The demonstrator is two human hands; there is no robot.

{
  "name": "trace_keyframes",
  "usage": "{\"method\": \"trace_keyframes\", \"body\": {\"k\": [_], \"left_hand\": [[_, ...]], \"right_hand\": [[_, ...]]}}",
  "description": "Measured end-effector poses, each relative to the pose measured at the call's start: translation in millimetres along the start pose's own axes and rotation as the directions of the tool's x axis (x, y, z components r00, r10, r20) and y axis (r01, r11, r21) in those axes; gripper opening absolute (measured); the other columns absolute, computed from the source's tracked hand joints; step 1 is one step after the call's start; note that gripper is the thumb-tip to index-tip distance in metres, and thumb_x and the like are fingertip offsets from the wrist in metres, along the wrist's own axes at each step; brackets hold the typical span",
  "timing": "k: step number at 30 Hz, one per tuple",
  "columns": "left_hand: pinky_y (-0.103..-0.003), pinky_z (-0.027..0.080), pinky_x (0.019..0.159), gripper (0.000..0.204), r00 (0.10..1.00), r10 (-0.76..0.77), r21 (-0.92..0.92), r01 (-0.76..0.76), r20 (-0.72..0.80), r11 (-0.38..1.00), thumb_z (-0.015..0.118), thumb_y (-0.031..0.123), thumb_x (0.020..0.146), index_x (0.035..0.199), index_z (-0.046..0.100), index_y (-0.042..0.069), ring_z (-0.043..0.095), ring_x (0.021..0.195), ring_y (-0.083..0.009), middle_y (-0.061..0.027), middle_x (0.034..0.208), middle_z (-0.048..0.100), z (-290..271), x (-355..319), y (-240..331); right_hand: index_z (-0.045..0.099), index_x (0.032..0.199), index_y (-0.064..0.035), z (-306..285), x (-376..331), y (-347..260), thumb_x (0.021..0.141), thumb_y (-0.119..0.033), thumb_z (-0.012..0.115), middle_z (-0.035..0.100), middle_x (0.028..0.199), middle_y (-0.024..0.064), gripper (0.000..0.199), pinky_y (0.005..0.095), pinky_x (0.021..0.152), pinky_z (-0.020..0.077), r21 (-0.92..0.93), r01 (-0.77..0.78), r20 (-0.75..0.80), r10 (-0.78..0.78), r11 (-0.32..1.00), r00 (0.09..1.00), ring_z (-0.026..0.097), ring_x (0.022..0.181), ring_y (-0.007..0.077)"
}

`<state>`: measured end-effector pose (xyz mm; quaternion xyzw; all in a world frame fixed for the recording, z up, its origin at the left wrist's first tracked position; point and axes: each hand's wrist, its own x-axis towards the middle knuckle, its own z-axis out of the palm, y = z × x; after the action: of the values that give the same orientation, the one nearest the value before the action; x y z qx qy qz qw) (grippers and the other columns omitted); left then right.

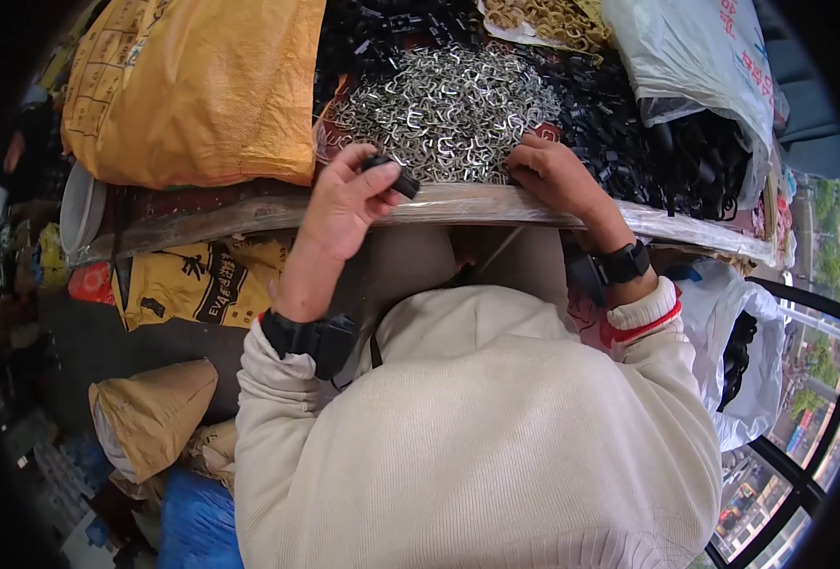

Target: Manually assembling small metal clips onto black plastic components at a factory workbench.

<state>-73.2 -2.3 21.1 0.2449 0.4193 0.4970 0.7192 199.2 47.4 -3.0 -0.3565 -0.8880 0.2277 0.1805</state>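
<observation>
My left hand [352, 204] is closed around a small black plastic piece [393, 178], held just over the front edge of the table. A large heap of small, bent silver metal hooks [458, 109] lies right behind it. My right hand [557, 175] rests at the near right side of this heap, fingers curled down and pressed together. Whatever its fingertips pinch, if anything, is hidden. Many black plastic pieces [619, 152] are spread to the right of the metal heap, close to my right hand.
An orange woven sack [202, 95] stands on the table's left. At the right, a white plastic bag [690, 62] spills black parts. Brass-coloured rings [543, 21] lie at the back. The plastic-wrapped table edge [249, 220] runs before me. Paper bags [155, 412] stand at lower left.
</observation>
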Motion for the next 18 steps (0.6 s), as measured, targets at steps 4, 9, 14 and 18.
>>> {"method": "trace_keyframes", "body": {"k": [4, 9, 14, 18], "left_hand": [[-0.018, 0.043, 0.042, 0.019, 0.998, -0.053, -0.001, 0.053, 0.024, 0.999, 0.062, 0.007, 0.072, 0.087, 0.050, 0.008, 0.054, 0.050, -0.0099, -0.0030, 0.067, 0.055, 10, 2, -18], [-0.019, 0.043, 0.043, 0.013, 0.990, -0.131, -0.074, 0.135, 0.057, 0.988, 0.053, 0.016, 0.081, 0.090, 0.055, 0.006, 0.053, 0.051, -0.0090, -0.0032, 0.070, 0.056, 19, 11, -30], [-0.020, 0.049, 0.051, 0.013, 0.971, -0.198, -0.196, 0.221, 0.133, 0.955, 0.056, 0.013, 0.079, 0.088, 0.053, 0.005, 0.057, 0.057, -0.0110, -0.0029, 0.072, 0.055, 30, 18, -44], [-0.020, 0.048, 0.052, 0.014, 0.985, -0.157, -0.362, 0.173, 0.074, 0.916, 0.057, 0.016, 0.078, 0.086, 0.052, 0.005, 0.057, 0.060, -0.0114, -0.0022, 0.070, 0.054, 40, 23, -60]], "right_hand": [[0.048, 0.081, -0.0026, -1, 7, 2, 0.072, -0.005, 0.052, 0.047, 0.077, 0.0125, 0.011, 0.0355, 0.057, 0.0397, -0.133, -0.047, 0.049, 0.054, 0.990, 0.997, 0.048, 0.068, 0.0307], [0.045, 0.082, -0.0015, -1, 7, -9, 0.077, -0.010, 0.049, 0.048, 0.078, 0.0175, 0.010, 0.0394, 0.062, 0.0383, -0.072, -0.062, -0.172, 0.049, 0.995, 0.984, 0.046, 0.074, 0.0359], [0.047, 0.079, 0.0004, -5, 9, -25, 0.076, -0.005, 0.048, 0.050, 0.070, 0.0171, 0.006, 0.0337, 0.057, 0.0389, 0.179, -0.258, -0.178, 0.289, 0.950, 0.941, 0.048, 0.063, 0.0311], [0.046, 0.081, -0.0007, 1, 9, -47, 0.077, 0.000, 0.044, 0.045, 0.063, 0.0077, 0.004, 0.0271, 0.048, 0.0356, 0.295, -0.145, -0.226, 0.216, 0.944, 0.950, 0.044, 0.052, 0.0144]]}}
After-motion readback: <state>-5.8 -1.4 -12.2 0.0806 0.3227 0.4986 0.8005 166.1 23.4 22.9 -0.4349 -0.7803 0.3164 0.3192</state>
